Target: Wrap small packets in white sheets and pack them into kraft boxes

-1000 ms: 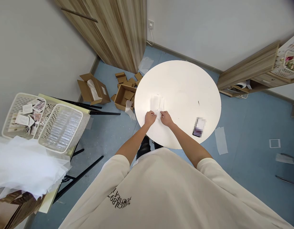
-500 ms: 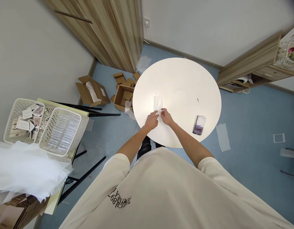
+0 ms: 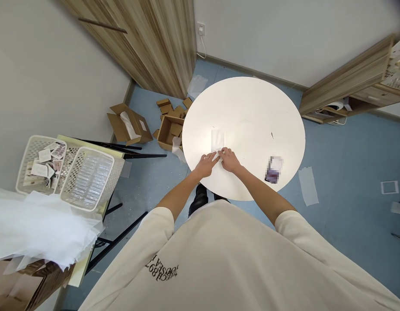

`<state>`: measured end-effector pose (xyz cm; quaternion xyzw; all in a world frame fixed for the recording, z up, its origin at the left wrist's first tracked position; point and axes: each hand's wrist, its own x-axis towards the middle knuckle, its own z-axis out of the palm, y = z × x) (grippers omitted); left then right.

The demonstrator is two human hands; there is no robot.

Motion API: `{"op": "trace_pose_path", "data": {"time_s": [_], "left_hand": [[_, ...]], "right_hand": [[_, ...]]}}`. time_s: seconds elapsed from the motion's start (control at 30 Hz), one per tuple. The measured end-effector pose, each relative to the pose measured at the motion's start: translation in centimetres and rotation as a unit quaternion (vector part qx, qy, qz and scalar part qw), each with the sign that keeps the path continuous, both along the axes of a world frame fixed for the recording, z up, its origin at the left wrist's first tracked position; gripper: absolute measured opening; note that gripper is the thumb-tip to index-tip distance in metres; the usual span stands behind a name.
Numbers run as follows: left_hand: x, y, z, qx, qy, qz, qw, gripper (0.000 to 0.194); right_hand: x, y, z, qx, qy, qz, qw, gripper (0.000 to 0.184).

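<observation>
A thin white wrapping sheet [image 3: 217,139], folded into a narrow strip, lies on the round white table [image 3: 251,112] near its front left edge. At the sheet's near end, my left hand [image 3: 206,165] has its fingers closed on the folded edge, the index finger reaching forward. My right hand [image 3: 229,160] is right beside it, fingers curled onto the same end. The fingertips of both hands nearly touch. Whatever may lie inside the fold is hidden under the fingers and the sheet.
A blurred-out phone-like item [image 3: 273,169] lies at the table's right. To the left, a side table bears a basket of cards [image 3: 40,138], a basket of clear packs [image 3: 65,196] and a stack of white sheets [image 3: 40,229]. Cardboard boxes [image 3: 135,125] stand on the floor.
The sheet has gone from a wider piece to a narrower, shorter strip. My left hand has shifted from pinching the left corner to lying across the near end, close to my right hand.
</observation>
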<state>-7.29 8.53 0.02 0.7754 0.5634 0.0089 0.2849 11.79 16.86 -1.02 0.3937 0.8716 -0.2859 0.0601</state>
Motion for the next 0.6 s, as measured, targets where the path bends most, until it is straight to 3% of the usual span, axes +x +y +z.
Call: {"op": "trace_pose_path", "data": {"time_s": [0.2,0.37,0.6], "left_hand": [[-0.4,0.2,-1.2,-0.003,-0.039,0.032,0.999,0.082],[-0.6,1.3,-1.7,0.017,-0.034,0.083,0.996,0.079],[-0.6,2.1,-2.2,0.007,0.002,0.057,0.998,0.081]], "right_hand": [[0.2,-0.7,-0.8,0.036,-0.023,0.055,0.998,0.073],[0.3,-0.3,-1.6,0.064,-0.034,0.074,0.995,0.065],[-0.2,0.3,-1.8,0.076,-0.033,0.089,0.993,0.056]]}}
